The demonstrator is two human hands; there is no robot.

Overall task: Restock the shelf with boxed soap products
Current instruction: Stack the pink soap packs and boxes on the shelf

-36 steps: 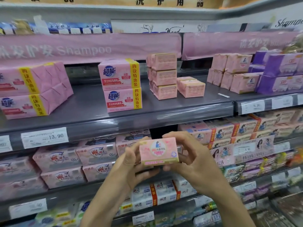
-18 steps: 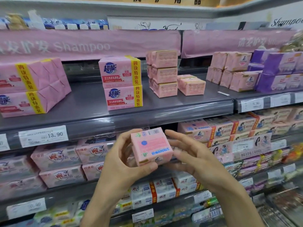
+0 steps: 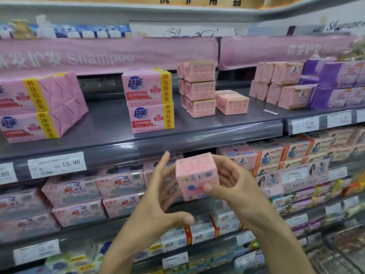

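Observation:
A small pink soap box (image 3: pixel 196 176) with a barcode on its side sits between my hands, below the front edge of the grey shelf (image 3: pixel 118 135). My right hand (image 3: pixel 235 186) grips it, thumb across the lower front and fingers round the right side. My left hand (image 3: pixel 164 196) is spread beside the box's left side, fingers straight and thumb out; whether the fingers touch the box is unclear. On the shelf stands a stack of three matching pink boxes (image 3: pixel 198 89) with a lower pile (image 3: pixel 232 102) next to it.
Large pink multipacks stand at the shelf's left (image 3: pixel 39 107) and middle (image 3: pixel 149 100). Pink (image 3: pixel 280 86) and purple boxes (image 3: pixel 337 84) fill the right. Bare shelf lies between the multipacks and in front of the stacks. Lower shelves are packed with soap packs (image 3: pixel 79 196). Price tags (image 3: pixel 57 165) line the edges.
The box has been turned in my hands, from its front face to the barcode side. It passed from my left hand's grip to my right; my left fingers have spread open.

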